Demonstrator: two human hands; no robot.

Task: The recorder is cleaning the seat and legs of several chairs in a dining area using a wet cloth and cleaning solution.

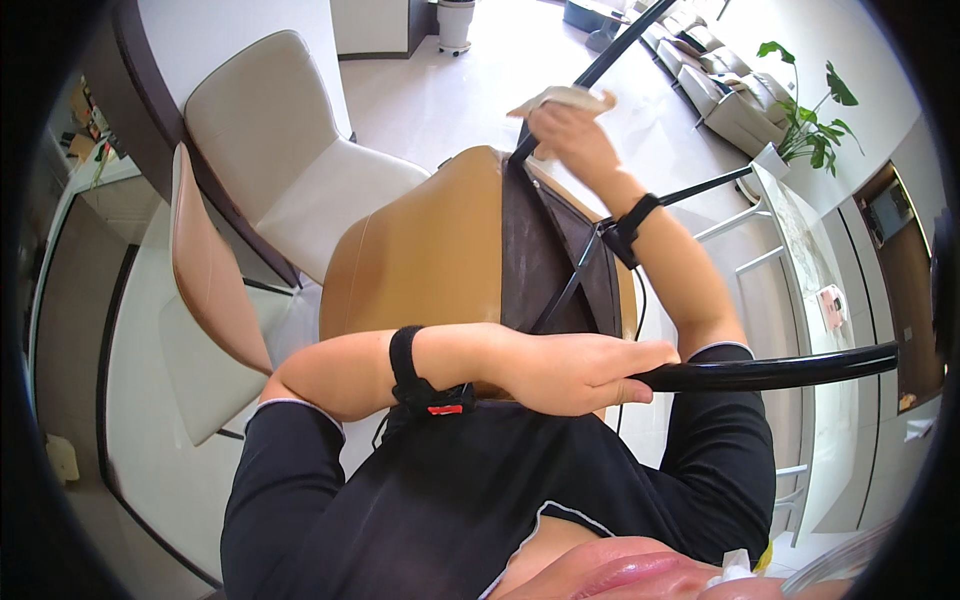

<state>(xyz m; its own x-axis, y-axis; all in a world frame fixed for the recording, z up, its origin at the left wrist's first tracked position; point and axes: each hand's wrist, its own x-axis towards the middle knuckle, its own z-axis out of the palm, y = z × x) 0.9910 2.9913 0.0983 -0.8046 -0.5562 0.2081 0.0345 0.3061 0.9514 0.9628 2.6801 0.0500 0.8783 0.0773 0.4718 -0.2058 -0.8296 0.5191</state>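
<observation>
A tan chair [420, 255] lies tipped over in front of me, its dark underside and black metal legs facing right. Low in the view, my left hand [560, 370] is closed around the near black chair leg [790, 372]. My right hand [578, 145] reaches to the far side and grips a pale cloth [562, 98], which is pressed against the far black chair leg [625, 50] close to where it meets the seat. Part of that leg is hidden behind the cloth and fingers. Black straps with small devices circle both wrists.
A cream chair [270, 130] and a pinkish-brown chair [215, 270] stand to the left. On the right is a marble-topped white table [815, 290] with a small pink item on it. Farther off are a potted plant [815, 120], sofas [725, 95] and a white pot [455, 25].
</observation>
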